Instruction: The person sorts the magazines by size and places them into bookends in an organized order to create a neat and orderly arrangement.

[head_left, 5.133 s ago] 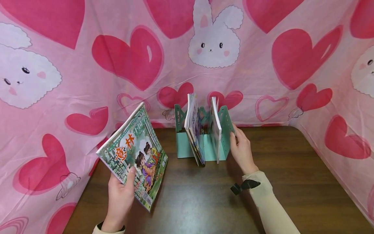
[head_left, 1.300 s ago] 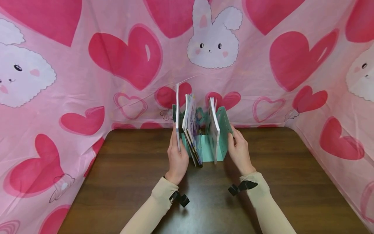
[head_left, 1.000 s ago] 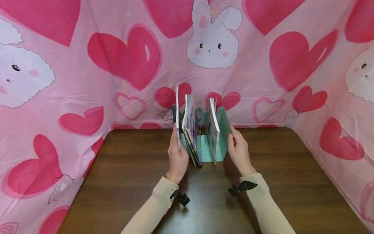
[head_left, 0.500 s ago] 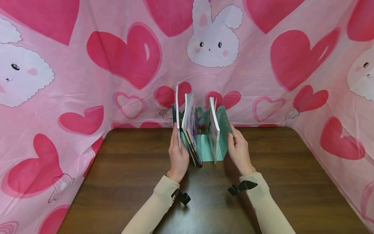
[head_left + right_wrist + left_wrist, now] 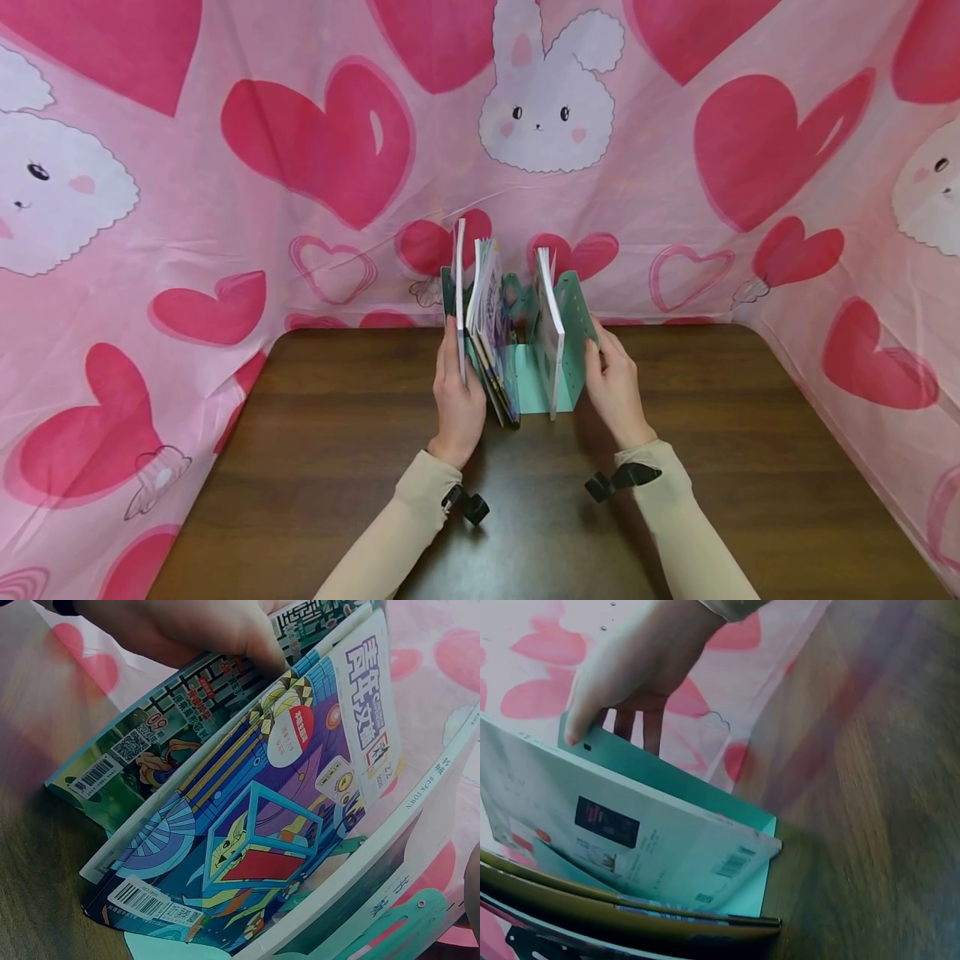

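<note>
My left hand (image 5: 459, 408) grips a green-covered magazine (image 5: 461, 267) upright at the left end of a teal metal book rack (image 5: 534, 379). In the right wrist view its thumb lies over the cover of this magazine (image 5: 139, 746). With thumb and fingers, my right hand (image 5: 617, 387) pinches the rack's right end panel (image 5: 579, 342); the left wrist view shows this hand (image 5: 641, 667) at the panel's top edge. Between the hands stand several thin magazines (image 5: 491, 325), one with a purple-blue cover (image 5: 277, 817), and a white-spined magazine (image 5: 553, 333) leaning near the right panel.
The rack stands on a dark wooden table (image 5: 345, 467), near its back edge. A pink cloth (image 5: 450, 167) with hearts and rabbits hangs behind and at both sides. Black wrist straps (image 5: 633, 477) with small devices sit on both wrists.
The magazine in my left hand came from the rack's left side into its left end, upright. In the last half second its top shifted slightly right. My right hand stays on the panel.
</note>
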The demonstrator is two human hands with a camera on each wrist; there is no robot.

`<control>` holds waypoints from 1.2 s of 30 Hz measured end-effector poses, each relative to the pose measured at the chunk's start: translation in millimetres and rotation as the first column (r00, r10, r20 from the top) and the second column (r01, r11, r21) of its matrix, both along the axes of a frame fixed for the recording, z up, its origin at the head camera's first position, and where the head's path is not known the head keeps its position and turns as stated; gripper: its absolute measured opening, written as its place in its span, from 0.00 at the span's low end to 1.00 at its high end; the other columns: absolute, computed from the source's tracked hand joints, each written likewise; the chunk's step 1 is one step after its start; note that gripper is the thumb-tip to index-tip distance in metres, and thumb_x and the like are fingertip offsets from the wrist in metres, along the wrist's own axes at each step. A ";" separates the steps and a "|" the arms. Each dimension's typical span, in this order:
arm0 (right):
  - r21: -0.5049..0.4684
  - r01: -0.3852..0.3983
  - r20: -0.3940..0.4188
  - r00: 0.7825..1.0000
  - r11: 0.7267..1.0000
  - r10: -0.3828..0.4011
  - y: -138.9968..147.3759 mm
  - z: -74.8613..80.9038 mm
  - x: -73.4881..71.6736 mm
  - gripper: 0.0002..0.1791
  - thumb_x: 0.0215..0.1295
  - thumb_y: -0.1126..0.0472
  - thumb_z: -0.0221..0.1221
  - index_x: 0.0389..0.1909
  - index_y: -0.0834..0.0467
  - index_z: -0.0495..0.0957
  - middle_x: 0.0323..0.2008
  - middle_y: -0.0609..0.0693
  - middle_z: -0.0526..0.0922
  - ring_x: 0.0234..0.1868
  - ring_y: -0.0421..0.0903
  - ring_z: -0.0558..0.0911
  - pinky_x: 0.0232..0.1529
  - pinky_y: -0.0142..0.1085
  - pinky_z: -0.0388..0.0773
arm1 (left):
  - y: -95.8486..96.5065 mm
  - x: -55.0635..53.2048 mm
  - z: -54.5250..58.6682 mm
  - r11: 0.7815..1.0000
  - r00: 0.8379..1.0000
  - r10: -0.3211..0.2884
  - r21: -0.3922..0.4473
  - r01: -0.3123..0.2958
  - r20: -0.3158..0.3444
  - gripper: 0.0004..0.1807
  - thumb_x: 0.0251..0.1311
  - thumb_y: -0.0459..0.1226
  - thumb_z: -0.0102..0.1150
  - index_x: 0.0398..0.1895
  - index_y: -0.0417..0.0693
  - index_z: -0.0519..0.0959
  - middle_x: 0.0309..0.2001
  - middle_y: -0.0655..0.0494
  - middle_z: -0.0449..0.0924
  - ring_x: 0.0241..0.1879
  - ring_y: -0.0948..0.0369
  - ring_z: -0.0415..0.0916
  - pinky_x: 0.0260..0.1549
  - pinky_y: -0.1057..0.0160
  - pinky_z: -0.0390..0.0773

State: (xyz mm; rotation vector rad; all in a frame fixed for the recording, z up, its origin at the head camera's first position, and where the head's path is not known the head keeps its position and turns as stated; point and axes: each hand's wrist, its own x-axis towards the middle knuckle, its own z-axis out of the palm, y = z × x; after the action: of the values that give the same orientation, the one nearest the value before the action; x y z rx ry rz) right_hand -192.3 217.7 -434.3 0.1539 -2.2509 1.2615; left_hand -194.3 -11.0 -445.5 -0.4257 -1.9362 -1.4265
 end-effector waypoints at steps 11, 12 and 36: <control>0.008 0.003 -0.014 1.000 1.000 -0.003 -0.1 0.2 0.3 0.26 0.79 0.66 0.53 0.75 0.60 0.70 0.65 0.64 0.78 0.56 0.61 0.83 0.53 0.58 0.82 | -2.7 -0.2 -8.1 0.999 0.998 0.030 0.013 -0.030 -0.047 0.32 0.74 0.22 0.48 0.80 0.40 0.58 0.71 0.39 0.67 0.70 0.47 0.70 0.65 0.43 0.73; 0.009 0.004 -0.016 1.000 1.000 -0.004 -0.2 0.3 0.3 0.26 0.79 0.66 0.53 0.75 0.60 0.70 0.65 0.64 0.78 0.56 0.61 0.83 0.53 0.59 0.82 | -2.5 -0.4 -8.2 0.999 0.998 0.025 0.022 -0.024 -0.051 0.32 0.74 0.22 0.47 0.79 0.39 0.58 0.71 0.39 0.67 0.70 0.47 0.70 0.65 0.44 0.73; 0.018 0.002 -0.019 1.000 1.000 -0.002 -0.6 0.6 0.7 0.26 0.78 0.66 0.54 0.74 0.61 0.71 0.64 0.64 0.79 0.56 0.62 0.83 0.53 0.60 0.82 | -5.6 8.1 -11.2 0.992 0.990 0.118 0.052 -0.114 -0.076 0.35 0.66 0.18 0.46 0.77 0.35 0.58 0.69 0.37 0.63 0.64 0.44 0.63 0.62 0.47 0.69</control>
State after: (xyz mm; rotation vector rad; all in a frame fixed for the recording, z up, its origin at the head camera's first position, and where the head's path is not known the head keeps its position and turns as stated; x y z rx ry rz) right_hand -191.6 217.1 -433.7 0.1690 -2.2462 1.2344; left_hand -186.2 -16.6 -456.6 -0.3371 -1.8294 -1.3585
